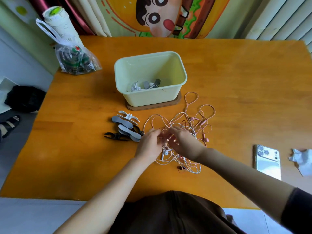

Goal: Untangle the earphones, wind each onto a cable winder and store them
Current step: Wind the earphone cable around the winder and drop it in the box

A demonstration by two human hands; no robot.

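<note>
head view: earphone tangle (187,126), pink and white cables knotted together, lies on the table (236,78) at 5 o'clock from the box (152,98), near it but apart. both hands are in the knot's 8 o'clock side. left hand (149,144) and right hand (183,141) each have fingers curled in, pinching strands where the cables are densest. which strand each holds: cannot tell. loose loops fan out from the grip toward 12 to 3 o'clock. a white earbud (166,152) lies at 6 o'clock between the hands, a pink earbud (206,139) at 3 o'clock.

judgement: step in hand is separating pink from white. best way is to pick a free end (the white bud is closest) and feed it back through the loops rather than pull the knot tight. one hand pins the mass, the other threads.

outward: cable winders (125,128) piled at 9 o'clock, just beside the left hand, untouched. the box holds wound earphones (143,85), so part of the task looks done. phone (268,161) and crumpled tissue (300,161) at 3 to 4 o'clock, well apart. plastic bag (76,61) at 10 o'clock, at the table corner.
</note>
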